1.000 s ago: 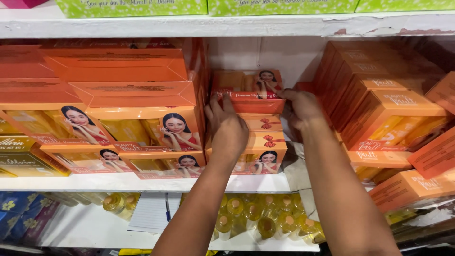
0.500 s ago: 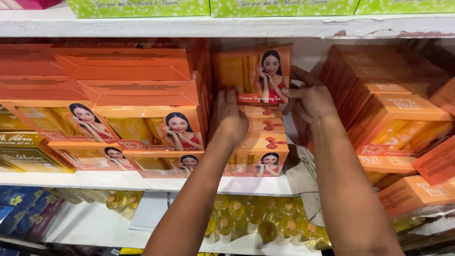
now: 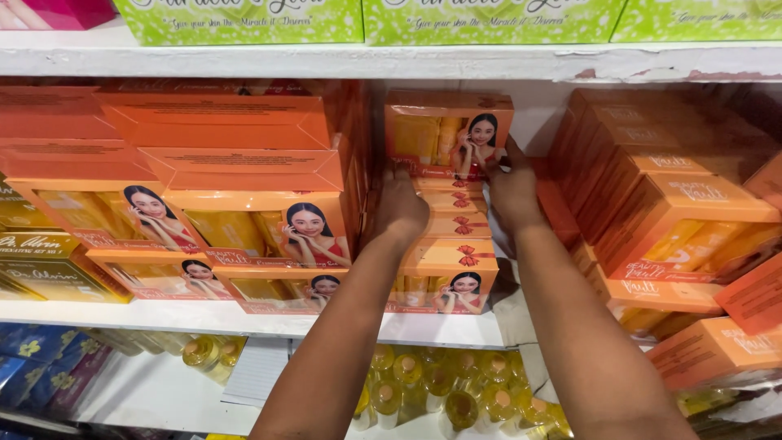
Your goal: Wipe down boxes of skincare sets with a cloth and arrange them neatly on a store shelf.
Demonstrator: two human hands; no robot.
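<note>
An orange cosmetics box (image 3: 446,130) with a woman's picture on its front stands upright on top of a stack of similar flat orange boxes (image 3: 446,244) on the middle shelf. My left hand (image 3: 401,205) grips its lower left corner. My right hand (image 3: 515,189) holds its right side. Both arms reach up from below into the gap between two other piles.
Tall piles of orange boxes (image 3: 228,163) stand to the left, and tilted orange boxes (image 3: 676,220) lean at the right. Green boxes (image 3: 244,18) line the top shelf. Small yellow bottles (image 3: 440,383) and blue packs (image 3: 32,358) fill the lower shelf. The white shelf edge (image 3: 163,314) runs in front.
The top box was lying flat on the stack; both hands have tipped it upright and lifted it higher, so its picture side now faces me.
</note>
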